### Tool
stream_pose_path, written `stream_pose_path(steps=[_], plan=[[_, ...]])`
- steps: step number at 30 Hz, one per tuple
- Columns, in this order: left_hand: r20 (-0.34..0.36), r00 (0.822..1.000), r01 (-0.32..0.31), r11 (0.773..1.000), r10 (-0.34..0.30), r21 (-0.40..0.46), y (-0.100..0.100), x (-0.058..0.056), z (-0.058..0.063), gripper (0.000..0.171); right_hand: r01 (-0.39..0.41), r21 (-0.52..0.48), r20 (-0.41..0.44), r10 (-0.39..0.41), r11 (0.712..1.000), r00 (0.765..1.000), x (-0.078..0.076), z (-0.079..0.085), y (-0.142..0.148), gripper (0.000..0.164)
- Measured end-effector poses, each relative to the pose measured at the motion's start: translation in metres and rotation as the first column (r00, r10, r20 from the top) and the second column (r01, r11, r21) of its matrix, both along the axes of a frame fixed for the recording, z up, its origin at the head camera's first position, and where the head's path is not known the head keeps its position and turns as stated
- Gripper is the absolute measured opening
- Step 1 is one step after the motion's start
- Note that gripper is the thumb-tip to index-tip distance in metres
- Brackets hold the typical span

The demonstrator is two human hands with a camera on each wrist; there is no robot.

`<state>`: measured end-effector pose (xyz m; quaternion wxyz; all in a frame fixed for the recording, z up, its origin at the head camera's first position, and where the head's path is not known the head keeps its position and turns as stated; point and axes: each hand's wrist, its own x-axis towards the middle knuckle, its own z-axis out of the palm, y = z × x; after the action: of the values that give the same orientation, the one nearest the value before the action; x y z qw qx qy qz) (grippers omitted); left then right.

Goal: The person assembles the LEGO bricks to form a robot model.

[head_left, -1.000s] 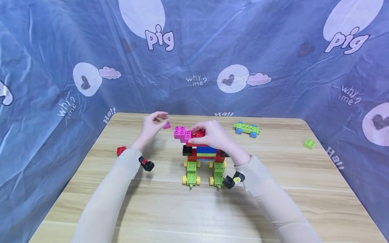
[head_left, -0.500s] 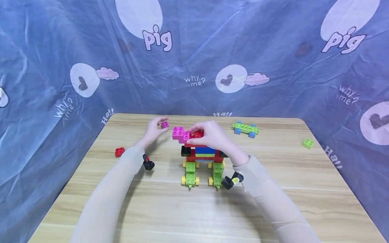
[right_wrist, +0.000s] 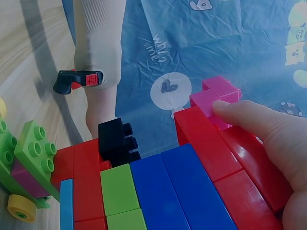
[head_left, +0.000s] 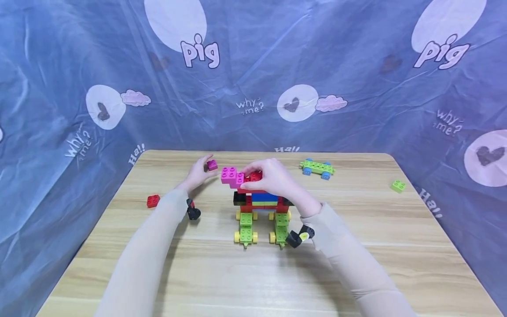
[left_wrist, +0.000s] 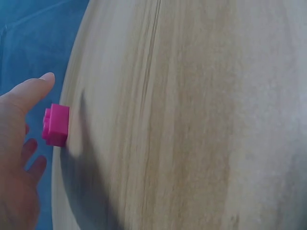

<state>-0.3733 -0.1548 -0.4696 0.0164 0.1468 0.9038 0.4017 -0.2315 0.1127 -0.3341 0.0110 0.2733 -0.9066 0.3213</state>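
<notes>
My left hand is spread around a small magenta building block near the table's far edge. In the left wrist view a gap shows between the thumb and the block. My right hand grips the top of a block figure built from red, blue, green and black blocks. The figure stands on green wheeled bases with yellow wheels. Stepped pink blocks jut from its upper left. In the right wrist view the thumb rests on the pink blocks, and the other fingertips are hidden.
A red block lies at the left. Behind the figure, to the right, stands a green wheeled base with blue wheels. A green block lies near the right edge of the wooden table. A blue printed cloth surrounds the table.
The left hand's fingers have come around the magenta block, and the block has turned slightly. My right hand keeps its hold on the figure. The whole head view has shifted a little.
</notes>
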Motion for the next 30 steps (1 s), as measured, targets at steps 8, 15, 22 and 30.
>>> stream_pose_path(steps=[8, 15, 22, 30], plan=[[0.034, 0.998, 0.051, 0.997, -0.049, -0.054, -0.005, -0.003, -0.005, 0.084, 0.002, 0.014, -0.010, -0.002, 1.000, 1.000, 0.000, 0.000, -0.001, 0.040], [0.038, 0.996, 0.087, 0.993, -0.085, -0.081, -0.006, -0.008, -0.009, 0.078, -0.004, 0.010, -0.009, 0.004, 1.000, 1.000, 0.000, 0.001, 0.000, 0.040], [0.039, 0.996, 0.084, 0.993, -0.081, -0.078, -0.006, -0.009, -0.012, 0.068, 0.007, 0.020, -0.004, -0.007, 1.000, 1.000, 0.000, 0.001, -0.001, 0.040], [0.038, 0.999, 0.001, 0.999, 0.001, -0.039, -0.007, -0.008, -0.012, 0.061, 0.004, 0.020, -0.018, -0.004, 1.000, 1.000, 0.001, 0.001, 0.000, 0.039]])
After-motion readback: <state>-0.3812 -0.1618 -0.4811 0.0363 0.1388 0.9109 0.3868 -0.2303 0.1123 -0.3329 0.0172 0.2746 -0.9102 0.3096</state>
